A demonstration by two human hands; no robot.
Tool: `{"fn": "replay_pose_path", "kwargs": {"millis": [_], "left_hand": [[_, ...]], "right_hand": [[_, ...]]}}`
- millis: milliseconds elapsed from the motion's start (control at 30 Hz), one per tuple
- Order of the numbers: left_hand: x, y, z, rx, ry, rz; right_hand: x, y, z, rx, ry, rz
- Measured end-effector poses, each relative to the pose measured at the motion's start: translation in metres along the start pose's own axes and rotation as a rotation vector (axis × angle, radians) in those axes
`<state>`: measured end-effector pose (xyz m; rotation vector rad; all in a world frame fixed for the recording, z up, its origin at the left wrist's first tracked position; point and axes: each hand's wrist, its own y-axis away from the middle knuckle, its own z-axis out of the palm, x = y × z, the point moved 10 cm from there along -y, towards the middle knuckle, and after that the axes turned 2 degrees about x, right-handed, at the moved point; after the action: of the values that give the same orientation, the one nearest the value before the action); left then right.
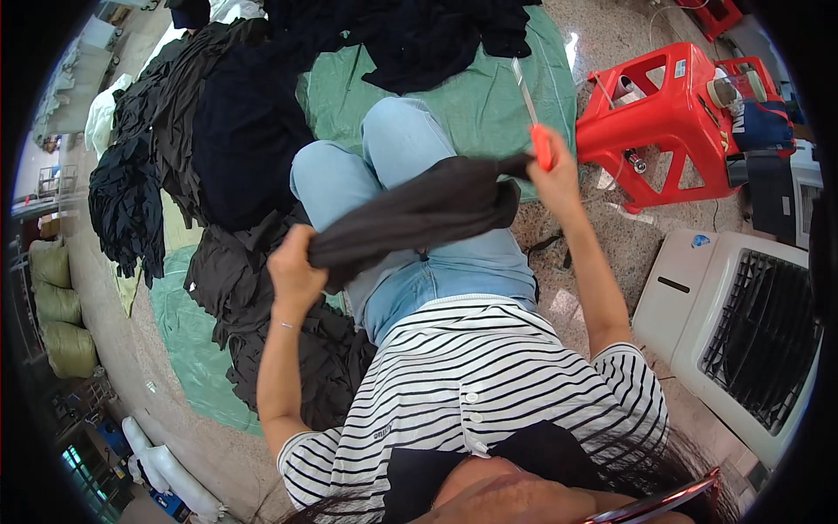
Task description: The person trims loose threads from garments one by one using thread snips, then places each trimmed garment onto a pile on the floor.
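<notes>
A dark grey-brown piece of cloth point(419, 214) stretches across my lap between both hands, bunched and slightly blurred. My left hand point(297, 266) is closed around its left end. At the other end, my right hand point(555, 175) grips the cloth and also holds a red-handled blade point(543, 147). The long, thin metal blade points up and away; whether it is a knife or closed scissors I cannot tell. Beside my left forearm lies a heap of similar dark cloth point(253, 279).
A green sheet point(340, 87) covers the floor, with piles of black clothing point(244, 131) on it. To the right stand a red plastic stool point(655, 113), carrying bottles, and a white air cooler point(681, 288). Green sacks point(65, 345) sit at far left.
</notes>
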<state>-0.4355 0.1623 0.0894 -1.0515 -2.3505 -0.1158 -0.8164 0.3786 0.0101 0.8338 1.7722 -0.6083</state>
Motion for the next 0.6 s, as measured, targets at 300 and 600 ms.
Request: {"fn": "replay_pose_path", "kwargs": {"millis": [300, 600], "left_hand": [[0.117, -0.014, -0.178, 0.720, -0.594, 0.585], [0.017, 0.106, 0.050, -0.342, -0.339, 0.141]], "right_hand": [[-0.233, -0.061, -0.043, 0.120, -0.051, -0.683], [-0.051, 0.011, -0.008, -0.174, 0.455, -0.162]]}}
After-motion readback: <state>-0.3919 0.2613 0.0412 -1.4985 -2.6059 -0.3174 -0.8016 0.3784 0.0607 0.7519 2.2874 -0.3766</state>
